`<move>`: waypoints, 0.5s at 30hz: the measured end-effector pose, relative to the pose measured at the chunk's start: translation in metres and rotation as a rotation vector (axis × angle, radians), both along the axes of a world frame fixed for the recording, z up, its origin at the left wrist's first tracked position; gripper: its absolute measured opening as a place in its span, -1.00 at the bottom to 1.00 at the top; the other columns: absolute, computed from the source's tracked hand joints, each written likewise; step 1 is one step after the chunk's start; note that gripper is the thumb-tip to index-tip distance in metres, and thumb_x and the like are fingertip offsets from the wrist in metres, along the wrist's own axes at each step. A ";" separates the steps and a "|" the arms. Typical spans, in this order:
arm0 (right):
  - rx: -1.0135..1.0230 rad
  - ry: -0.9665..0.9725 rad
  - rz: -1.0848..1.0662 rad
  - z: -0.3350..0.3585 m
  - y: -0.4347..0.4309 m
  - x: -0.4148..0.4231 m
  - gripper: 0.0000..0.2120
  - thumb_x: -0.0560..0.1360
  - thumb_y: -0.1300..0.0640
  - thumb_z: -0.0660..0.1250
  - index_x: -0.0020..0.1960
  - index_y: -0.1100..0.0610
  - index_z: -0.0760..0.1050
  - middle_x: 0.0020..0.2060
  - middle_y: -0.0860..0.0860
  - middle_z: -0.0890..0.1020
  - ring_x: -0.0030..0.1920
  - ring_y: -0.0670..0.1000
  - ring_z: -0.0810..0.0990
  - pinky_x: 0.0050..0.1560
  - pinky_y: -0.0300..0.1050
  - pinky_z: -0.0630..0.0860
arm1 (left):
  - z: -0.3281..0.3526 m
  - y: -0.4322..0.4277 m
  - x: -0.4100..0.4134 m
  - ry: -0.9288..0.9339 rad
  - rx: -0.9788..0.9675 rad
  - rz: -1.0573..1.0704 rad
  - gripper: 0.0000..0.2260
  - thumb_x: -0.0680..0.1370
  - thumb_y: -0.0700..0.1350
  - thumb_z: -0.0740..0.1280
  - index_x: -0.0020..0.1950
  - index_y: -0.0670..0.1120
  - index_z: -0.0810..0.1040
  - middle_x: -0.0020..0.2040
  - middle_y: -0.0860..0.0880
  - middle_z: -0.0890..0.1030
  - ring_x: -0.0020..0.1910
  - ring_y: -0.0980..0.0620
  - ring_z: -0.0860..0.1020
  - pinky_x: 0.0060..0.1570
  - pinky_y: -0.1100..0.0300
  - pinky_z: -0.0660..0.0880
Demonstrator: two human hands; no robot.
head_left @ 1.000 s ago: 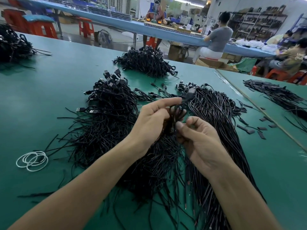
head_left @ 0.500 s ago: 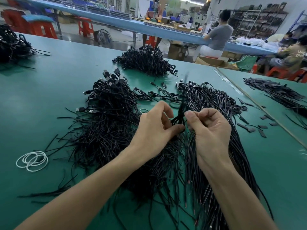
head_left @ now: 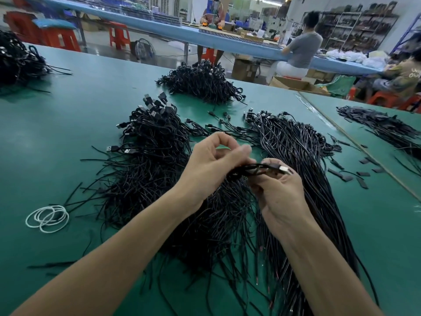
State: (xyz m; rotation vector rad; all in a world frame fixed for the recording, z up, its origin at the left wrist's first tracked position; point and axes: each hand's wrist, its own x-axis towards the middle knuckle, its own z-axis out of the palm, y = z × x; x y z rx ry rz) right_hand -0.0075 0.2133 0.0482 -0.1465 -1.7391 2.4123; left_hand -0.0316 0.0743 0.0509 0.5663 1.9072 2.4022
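Both hands are up over the middle of the green desk (head_left: 68, 133), working one folded black cable (head_left: 255, 168) between them. The left hand (head_left: 211, 165) has its fingers curled, the forefinger arched over to meet the thumb in a small ring, and its lower fingers close round the left end of the cable. The right hand (head_left: 280, 190) sits just beside it, palm turned up, fingers curled under the cable and thumb pressing on top. It has a firm hold, with the cable's silver USB plug (head_left: 285, 170) poking out to the right past the thumb. The cable is lifted off the desk, bridging the two hands.

Directly below them spreads the big loose heap of black cables (head_left: 155, 156), its USB plugs bunched at the far end. To the right lies a straighter sheaf of cables (head_left: 303, 151), running from the far side down toward the person. Beyond both, another dark mound (head_left: 202, 83) sits further out on the desk. A few white rubber bands (head_left: 47, 218) lie looped together at the left (well apart from the hands). Small black sleeves (head_left: 346, 178) are scattered to the right near the desk's seam. In the background, a person in a grey top (head_left: 303, 49) sits at a long blue bench.
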 end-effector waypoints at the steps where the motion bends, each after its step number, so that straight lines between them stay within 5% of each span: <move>1: -0.016 0.008 -0.010 -0.001 0.000 -0.001 -0.67 0.42 0.54 0.34 -0.23 0.12 0.43 -0.41 -0.03 0.56 -0.39 -0.13 0.51 -0.38 -0.34 0.47 | -0.002 0.001 0.001 0.042 -0.057 0.009 -0.83 0.50 -0.16 0.48 -0.05 -0.09 0.49 -0.19 -0.10 0.72 -0.16 0.01 0.66 -0.03 0.16 0.60; 7: -0.089 0.108 -0.042 0.000 0.003 0.000 -0.75 0.31 0.33 0.46 -0.22 0.15 0.40 -0.32 0.10 0.58 -0.32 -0.04 0.61 -0.19 -0.22 0.59 | -0.008 0.000 -0.003 0.204 -0.389 0.237 -0.64 0.32 0.05 0.61 -0.11 0.04 0.47 -0.38 0.16 0.41 -0.44 0.18 0.31 -0.40 0.28 0.28; 10: 0.015 0.137 -0.089 -0.001 0.004 -0.002 -0.73 0.40 0.41 0.44 -0.23 0.14 0.41 -0.27 0.13 0.60 -0.25 0.01 0.62 -0.07 -0.11 0.57 | -0.004 -0.002 -0.003 0.014 -0.440 0.081 -0.61 0.37 0.07 0.58 -0.05 -0.01 0.42 -0.46 0.11 0.50 -0.53 0.15 0.42 -0.52 0.28 0.33; 15: 0.207 0.324 -0.108 0.002 0.005 -0.003 -0.73 0.38 0.39 0.47 -0.21 0.12 0.41 -0.32 -0.02 0.67 -0.23 -0.04 0.68 -0.10 -0.21 0.59 | 0.005 -0.002 0.000 -0.396 -0.353 -0.207 -0.69 0.52 0.03 0.46 0.00 -0.13 0.41 -0.39 -0.06 0.64 -0.59 0.08 0.49 -0.64 0.32 0.34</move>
